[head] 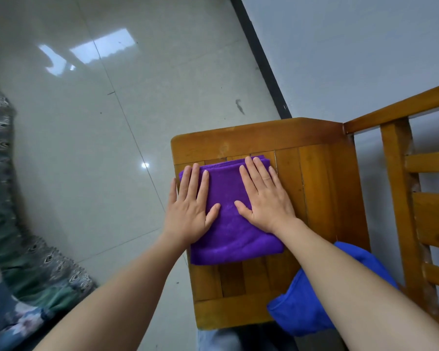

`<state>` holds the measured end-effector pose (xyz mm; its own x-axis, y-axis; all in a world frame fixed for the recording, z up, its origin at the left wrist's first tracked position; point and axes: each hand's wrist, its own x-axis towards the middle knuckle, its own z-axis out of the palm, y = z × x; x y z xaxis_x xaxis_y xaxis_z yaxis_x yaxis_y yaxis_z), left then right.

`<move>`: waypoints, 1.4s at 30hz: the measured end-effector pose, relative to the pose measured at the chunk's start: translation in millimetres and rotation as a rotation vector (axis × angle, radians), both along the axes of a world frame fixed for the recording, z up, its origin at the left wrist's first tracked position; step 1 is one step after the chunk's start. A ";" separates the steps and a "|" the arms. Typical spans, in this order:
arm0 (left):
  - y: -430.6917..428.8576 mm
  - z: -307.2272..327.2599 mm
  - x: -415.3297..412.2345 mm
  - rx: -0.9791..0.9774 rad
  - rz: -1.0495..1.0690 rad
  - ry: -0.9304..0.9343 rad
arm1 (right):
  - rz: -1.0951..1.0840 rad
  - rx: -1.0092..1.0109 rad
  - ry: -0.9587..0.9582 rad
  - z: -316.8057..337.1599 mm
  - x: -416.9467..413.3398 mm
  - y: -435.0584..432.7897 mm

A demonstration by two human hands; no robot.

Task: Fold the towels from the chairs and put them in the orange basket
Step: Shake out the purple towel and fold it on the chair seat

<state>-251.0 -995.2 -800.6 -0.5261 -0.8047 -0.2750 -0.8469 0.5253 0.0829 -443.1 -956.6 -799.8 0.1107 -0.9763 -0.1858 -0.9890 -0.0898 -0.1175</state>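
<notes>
**A:** Where does the purple towel sit, and what are the hands doing?

**B:** It lies folded on the seat of the wooden chair, close against the seat's 9 o'clock edge. The left hand and right hand both press flat on it with straight fingers. Each grip is released, so nothing is pinched.

**A:** What could go wrong from here?

**B:** I see 3 risks. The towel's 9 o'clock side runs along the seat edge, and the left hand's little finger already reaches past it. A sideways smoothing stroke that way could drag the fold onto the tiled floor. Next, flat palms hold no layers together, so lifting without first pinching the stacked edges would probably let the fold fall open. Last, the blue towel lies bunched at 5 o'clock from the purple one, spilling over the seat's near corner under the right forearm. Drawing that arm back could sweep it off.

**A:** And the orange basket?

**B:** It isn't in view, so the carry means turning to look for it with a loose bundle in hand.

**A:** Any brands, labels or writing?

**B:** None that I can read on either towel or the chair.
</notes>
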 end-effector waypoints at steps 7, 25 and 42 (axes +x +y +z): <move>31.8 41.2 4.6 -0.217 -0.055 0.136 | -0.014 -0.211 -0.037 33.6 -7.6 48.3; 87.6 35.9 9.7 -0.178 -0.195 0.202 | 0.449 -0.220 -0.024 45.7 -12.7 83.3; 65.4 321.6 -2.7 -0.370 -0.082 0.230 | 0.647 -0.598 0.027 321.6 -35.6 26.3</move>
<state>-253.6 -929.7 -479.0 -0.6059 -0.7802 0.1552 -0.7829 0.6195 0.0578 -478.7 -930.3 -478.2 0.6786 -0.6581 0.3262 -0.7246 -0.6724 0.1509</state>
